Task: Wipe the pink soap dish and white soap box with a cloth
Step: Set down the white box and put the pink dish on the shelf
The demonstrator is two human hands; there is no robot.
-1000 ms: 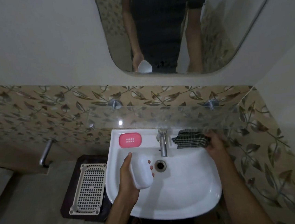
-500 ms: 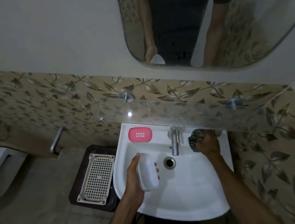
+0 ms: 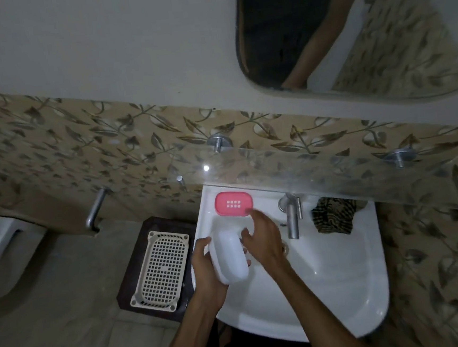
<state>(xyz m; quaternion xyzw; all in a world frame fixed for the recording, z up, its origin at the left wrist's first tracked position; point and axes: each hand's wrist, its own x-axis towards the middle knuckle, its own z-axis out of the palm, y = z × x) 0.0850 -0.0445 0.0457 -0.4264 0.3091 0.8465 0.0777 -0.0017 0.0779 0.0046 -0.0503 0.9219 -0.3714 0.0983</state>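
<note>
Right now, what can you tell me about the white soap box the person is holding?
The white soap box is a smooth, rounded oblong case that looks like glossy plastic, and it appears closed. It is held above the left side of the white sink, tilted with its long axis running away from the person. The left hand grips it from the left, thumb along its edge, while the right hand touches its far right side. It sits nearer than the pink soap dish.

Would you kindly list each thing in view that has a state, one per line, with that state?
White soap box: closed, gripped in the left hand over the basin.
Right hand: fingers spread, beside the box, holding nothing.
Pink soap dish: flat on the sink ledge, no soap visible.
Checked cloth: crumpled on the ledge right of the tap, untouched.
Tap: no water visibly running.
</note>
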